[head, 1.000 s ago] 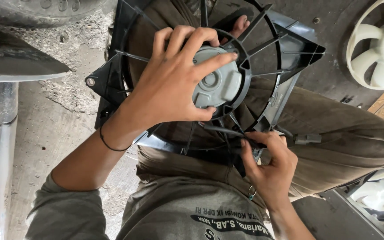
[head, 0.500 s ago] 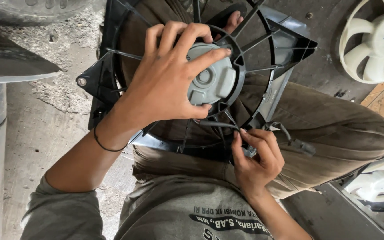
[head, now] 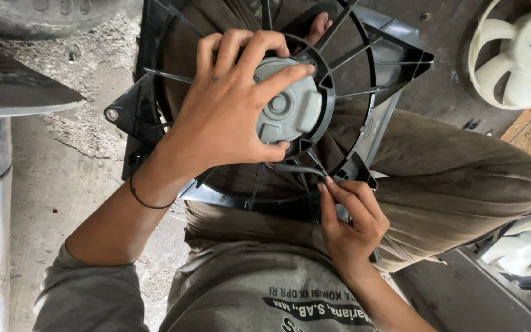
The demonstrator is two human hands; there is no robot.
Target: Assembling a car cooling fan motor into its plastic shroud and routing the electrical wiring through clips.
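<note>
Head view puts the black plastic fan shroud (head: 394,80) across the upper middle of the frame, propped on my lap over the brown trousers (head: 462,184). At its hub sits the grey fan motor (head: 290,107), ringed by thin black spokes. My left hand (head: 228,117) comes in from the lower left and is spread wide over the motor, fingers curled round its upper rim and thumb pressed at its lower edge, so it is clamped on the motor housing. A thin black band circles that wrist. My right hand (head: 351,218), lower centre, is nearly closed, its fingertips pinching the black motor cable (head: 302,169) where it leaves the hub toward the shroud's lower rim.

I judge the step in hand to be working the motor and its lead at the hub, steadying one while handling the other. The next move calls for a firm hold on the motor and a careful, small pull or feed on the cable, since the spokes crowd it closely.

At the upper right of the frame a white fan blade wheel (head: 517,55) lies on the concrete floor (head: 62,178); another white part shows at the lower right edge.
</note>
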